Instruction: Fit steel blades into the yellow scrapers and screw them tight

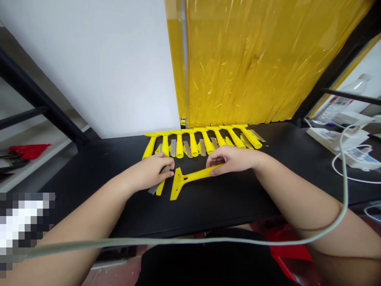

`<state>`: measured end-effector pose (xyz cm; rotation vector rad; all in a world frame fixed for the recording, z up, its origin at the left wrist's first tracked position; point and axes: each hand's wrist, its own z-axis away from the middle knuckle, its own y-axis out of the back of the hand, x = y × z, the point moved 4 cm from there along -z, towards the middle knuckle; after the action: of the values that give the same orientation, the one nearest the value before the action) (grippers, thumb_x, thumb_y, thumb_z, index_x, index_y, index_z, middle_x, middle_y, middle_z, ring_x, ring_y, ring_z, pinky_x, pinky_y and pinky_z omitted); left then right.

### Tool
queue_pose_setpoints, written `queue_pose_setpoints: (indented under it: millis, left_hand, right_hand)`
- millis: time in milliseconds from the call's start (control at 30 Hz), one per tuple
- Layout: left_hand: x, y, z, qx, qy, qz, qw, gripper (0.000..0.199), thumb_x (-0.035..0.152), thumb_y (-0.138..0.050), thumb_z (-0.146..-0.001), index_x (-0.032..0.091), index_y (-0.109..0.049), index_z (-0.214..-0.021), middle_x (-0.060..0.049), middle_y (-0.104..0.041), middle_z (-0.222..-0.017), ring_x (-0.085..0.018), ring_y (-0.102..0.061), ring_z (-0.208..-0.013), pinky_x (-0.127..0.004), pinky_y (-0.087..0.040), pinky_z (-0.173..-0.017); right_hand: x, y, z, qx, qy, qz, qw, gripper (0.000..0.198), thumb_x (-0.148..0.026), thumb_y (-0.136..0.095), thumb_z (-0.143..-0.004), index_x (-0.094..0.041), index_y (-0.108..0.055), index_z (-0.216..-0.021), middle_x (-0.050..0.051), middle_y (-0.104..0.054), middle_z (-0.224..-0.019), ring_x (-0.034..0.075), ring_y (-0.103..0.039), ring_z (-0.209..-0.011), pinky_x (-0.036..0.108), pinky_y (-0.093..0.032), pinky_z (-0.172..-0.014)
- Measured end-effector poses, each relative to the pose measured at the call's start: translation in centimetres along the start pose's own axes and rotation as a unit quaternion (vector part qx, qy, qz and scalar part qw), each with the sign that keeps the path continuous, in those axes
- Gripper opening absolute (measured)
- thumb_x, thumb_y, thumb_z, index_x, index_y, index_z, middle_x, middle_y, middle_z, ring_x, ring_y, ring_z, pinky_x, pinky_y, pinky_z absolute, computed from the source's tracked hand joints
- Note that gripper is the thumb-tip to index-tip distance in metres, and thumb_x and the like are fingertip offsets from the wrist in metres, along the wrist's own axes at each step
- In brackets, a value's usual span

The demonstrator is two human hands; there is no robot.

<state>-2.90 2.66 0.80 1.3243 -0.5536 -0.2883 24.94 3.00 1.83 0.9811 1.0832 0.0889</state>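
Observation:
My right hand (236,157) is closed round the handle of a yellow scraper (195,175). The scraper's wide head points left, just above the black tabletop or resting on it; I cannot tell which. Beside that head, my left hand (151,172) pinches a flat grey metal blade (152,190). A narrow yellow strip (160,188) shows below the same hand, partly hidden by it. Behind both hands lies a row of several yellow scrapers (179,147), handles toward me. Loose metal blades (203,147) and small yellow pieces lie between their handles.
The black tabletop (238,202) ends at a white panel (119,59) and a yellow plastic sheet (253,59). A pale cable (184,241) hangs across the front. White devices with cords (354,151) and a clear bottle (339,101) stand right. Black frame bars (38,91) rise left.

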Motion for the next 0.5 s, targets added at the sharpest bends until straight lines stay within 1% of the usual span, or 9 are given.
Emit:
queue_pose_setpoints:
  millis: [133,300,500]
  left_hand:
    - [0.25,-0.04,0.04,0.000,-0.008,0.004,1.000,0.025,0.043,-0.053,-0.097,0.024,-0.069,-0.100,-0.007,-0.062,-0.106,-0.022,-0.062,-0.088,-0.035,-0.048,-0.080]
    - [-0.03,0.17,0.17,-0.009,-0.013,0.014,1.000,0.022,0.040,-0.056,-0.094,0.023,-0.070,-0.097,-0.008,-0.062,-0.105,-0.021,-0.061,-0.084,-0.035,-0.048,-0.079]
    - [-0.66,0.35,0.43,-0.012,0.011,0.020,1.000,0.020,0.039,-0.059,-0.092,0.023,-0.072,-0.094,-0.008,-0.063,-0.102,-0.021,-0.062,-0.082,-0.034,-0.049,-0.079]
  right_hand:
    - [0.11,0.08,-0.02,-0.003,0.001,0.005,1.000,0.033,-0.044,-0.078,-0.086,-0.016,-0.079,-0.104,0.003,-0.070,-0.087,0.015,-0.057,-0.074,0.028,-0.041,-0.066]
    - [0.36,0.22,-0.07,-0.007,-0.005,0.003,1.000,0.034,-0.044,-0.079,-0.085,-0.016,-0.079,-0.104,0.003,-0.071,-0.087,0.016,-0.058,-0.075,0.028,-0.041,-0.066]
    - [0.84,0.22,-0.06,-0.011,-0.008,-0.007,1.000,0.033,-0.043,-0.079,-0.085,-0.016,-0.079,-0.103,0.003,-0.070,-0.086,0.015,-0.056,-0.074,0.028,-0.040,-0.065]
